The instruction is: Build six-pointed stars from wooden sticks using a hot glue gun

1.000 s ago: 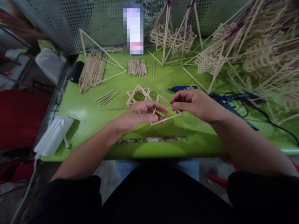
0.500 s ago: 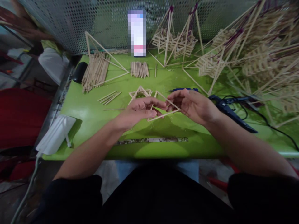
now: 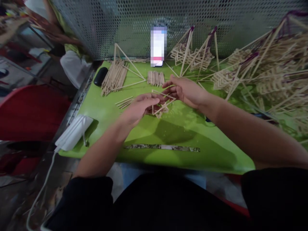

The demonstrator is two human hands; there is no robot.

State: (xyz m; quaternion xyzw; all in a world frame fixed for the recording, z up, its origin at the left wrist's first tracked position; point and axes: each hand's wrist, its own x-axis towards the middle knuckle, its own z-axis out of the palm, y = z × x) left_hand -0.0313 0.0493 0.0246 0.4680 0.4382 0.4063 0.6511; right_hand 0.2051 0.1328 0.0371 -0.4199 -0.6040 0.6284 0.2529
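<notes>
My left hand [image 3: 144, 104] holds a small triangle of thin sticks [image 3: 166, 107] by its left side, fingers closed on it. At the triangle's right corner my right hand [image 3: 184, 91] has its fingers close together against the sticks, and seems to grip that corner. Below the triangle, a star-shaped stick piece [image 3: 163, 110] shows partly behind it. Several loose sticks [image 3: 124, 102] lie left of my left hand. A short bundle of sticks [image 3: 156, 78] is just beyond my hands.
A pile of longer sticks [image 3: 115, 77] and a black object [image 3: 100, 76] lie at the back left. A phone [image 3: 158, 46] leans on the mesh. Stick frames [image 3: 223, 78] crowd the right; a white power strip [image 3: 73, 133] lies front left. A patterned strip [image 3: 166, 147] lies in front.
The view has shifted, so the table appears further right. Both hands have moved away from me with the triangle, over the star piece, and my right forearm now covers the dark tool.
</notes>
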